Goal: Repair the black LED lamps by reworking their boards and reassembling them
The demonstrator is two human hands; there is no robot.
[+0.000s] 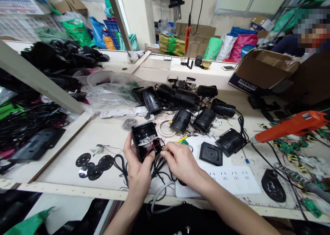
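Note:
My left hand (139, 171) is wrapped round an open black housing (144, 130), its thumb on the lower right edge. Inside the housing sit a clear and white part and thin red and blue wires. Beside that edge, my right hand (179, 159) is closed with its fingertips pinched; what they hold is too small to name. Black cables (121, 166) lie below and behind both hands. A roll of tape (167, 128) and a yellow-handled tool (182, 138) are just beyond my right hand.
Several black housings (181, 121) lie across the middle. Black discs (96, 171) and a pile of screws (129, 124) are left. A white power strip (232, 180), an orange electric screwdriver (291, 126) and green circuit boards (288, 147) are right. A person (291, 44) is behind a cardboard box (260, 68).

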